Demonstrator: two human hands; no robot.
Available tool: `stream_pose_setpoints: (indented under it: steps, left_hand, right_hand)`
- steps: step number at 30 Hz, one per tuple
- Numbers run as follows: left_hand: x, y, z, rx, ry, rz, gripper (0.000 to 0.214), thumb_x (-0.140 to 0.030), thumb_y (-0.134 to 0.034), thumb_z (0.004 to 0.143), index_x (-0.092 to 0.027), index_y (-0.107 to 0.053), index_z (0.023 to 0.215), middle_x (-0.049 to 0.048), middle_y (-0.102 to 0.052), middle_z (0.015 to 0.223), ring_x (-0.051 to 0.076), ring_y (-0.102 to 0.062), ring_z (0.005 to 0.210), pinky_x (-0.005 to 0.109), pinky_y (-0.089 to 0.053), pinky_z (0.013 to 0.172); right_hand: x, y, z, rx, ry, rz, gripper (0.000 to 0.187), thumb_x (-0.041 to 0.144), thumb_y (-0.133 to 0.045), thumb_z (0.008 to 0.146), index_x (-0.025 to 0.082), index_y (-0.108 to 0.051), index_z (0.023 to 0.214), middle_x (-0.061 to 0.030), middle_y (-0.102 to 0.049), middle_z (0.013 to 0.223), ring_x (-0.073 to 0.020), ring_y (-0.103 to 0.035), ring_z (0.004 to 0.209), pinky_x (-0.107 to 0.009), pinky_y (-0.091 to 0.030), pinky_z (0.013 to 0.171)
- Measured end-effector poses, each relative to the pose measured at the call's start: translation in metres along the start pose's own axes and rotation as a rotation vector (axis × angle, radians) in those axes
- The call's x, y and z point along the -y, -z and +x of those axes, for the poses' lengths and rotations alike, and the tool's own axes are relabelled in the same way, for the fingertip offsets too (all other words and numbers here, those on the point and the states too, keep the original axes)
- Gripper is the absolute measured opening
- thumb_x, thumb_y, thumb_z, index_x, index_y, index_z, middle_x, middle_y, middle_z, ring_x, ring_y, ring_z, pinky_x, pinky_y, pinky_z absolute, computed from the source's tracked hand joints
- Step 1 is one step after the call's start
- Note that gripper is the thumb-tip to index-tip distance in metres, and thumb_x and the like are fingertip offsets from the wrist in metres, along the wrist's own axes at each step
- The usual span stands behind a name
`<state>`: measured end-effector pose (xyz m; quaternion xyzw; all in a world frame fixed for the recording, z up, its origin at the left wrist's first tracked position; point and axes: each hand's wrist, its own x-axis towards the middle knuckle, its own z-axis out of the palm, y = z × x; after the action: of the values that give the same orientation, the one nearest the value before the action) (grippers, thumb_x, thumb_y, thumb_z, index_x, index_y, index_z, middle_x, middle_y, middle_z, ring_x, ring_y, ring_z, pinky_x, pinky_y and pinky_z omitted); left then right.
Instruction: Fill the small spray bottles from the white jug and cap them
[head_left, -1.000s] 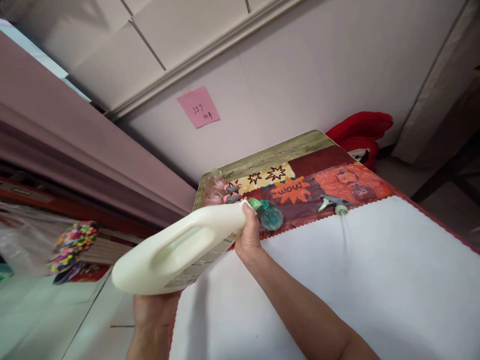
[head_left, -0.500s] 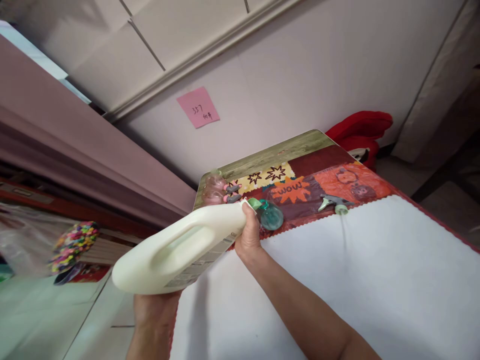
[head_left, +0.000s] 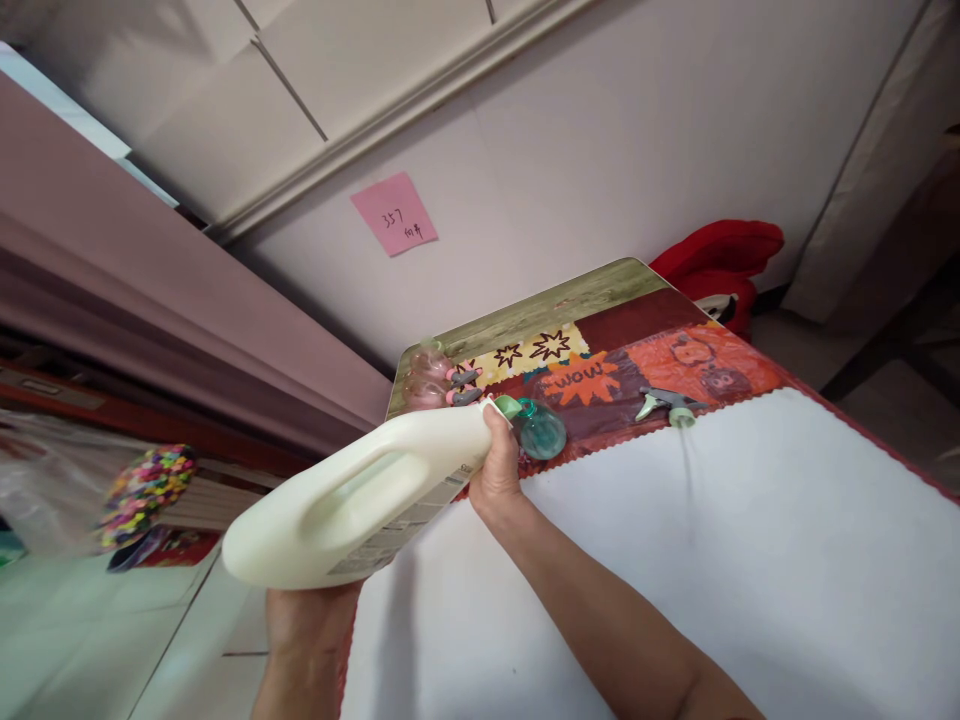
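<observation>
Together, left hand [head_left: 313, 612] and right hand [head_left: 497, 462] grip a tilted white jug [head_left: 281, 530] near a teal bottle [head_left: 543, 434].

A pale wall [head_left: 600, 150] stands beside a mauve curtain [head_left: 150, 230], with light floor tiles [head_left: 90, 630] below.

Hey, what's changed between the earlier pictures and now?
Nothing was visibly moved, taken hold of or let go; only the camera's view shifted very slightly. The left hand still supports the white jug from below, the right hand stays at its neck, and the teal bottle and spray head are unmoved.
</observation>
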<state>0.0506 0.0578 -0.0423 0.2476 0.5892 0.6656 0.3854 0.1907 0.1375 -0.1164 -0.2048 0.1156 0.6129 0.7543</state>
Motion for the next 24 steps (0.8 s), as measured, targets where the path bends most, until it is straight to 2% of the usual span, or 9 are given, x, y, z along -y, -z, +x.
stream_pose_setpoints:
  steps: [6,13,24]
  left_hand:
    - [0.001,0.0,-0.001,-0.002,-0.005,0.027,0.05,-0.046,-0.08,0.072,-0.029,-0.075,0.119,0.01,-0.076,0.125,0.048,-0.066,0.117,0.063,-0.064,0.08]
    - [0.001,0.0,-0.001,0.001,-0.005,-0.004,0.051,-0.044,-0.081,0.073,-0.032,-0.074,0.122,0.0086,-0.076,0.126,0.046,-0.068,0.116,0.061,-0.064,0.08]
    - [0.003,0.011,0.008,0.022,0.024,0.004,0.054,-0.043,-0.081,0.074,-0.033,-0.073,0.126,0.0072,-0.077,0.125,0.044,-0.068,0.117,0.059,-0.065,0.082]
  right_hand:
    - [0.001,-0.001,-0.002,-0.005,-0.009,0.009,0.041,0.047,-0.081,0.07,0.017,-0.074,0.097,-0.0066,-0.081,0.093,-0.0229,-0.073,0.081,-0.032,-0.057,0.069]
    - [0.0,-0.001,0.0,-0.012,-0.015,0.022,0.046,0.046,-0.082,0.068,0.017,-0.075,0.103,-0.0062,-0.081,0.092,-0.0227,-0.073,0.08,-0.033,-0.058,0.072]
    - [0.001,-0.001,0.0,-0.013,-0.011,0.019,0.044,0.046,-0.081,0.068,0.017,-0.075,0.1,-0.0066,-0.081,0.093,-0.023,-0.073,0.081,-0.033,-0.058,0.071]
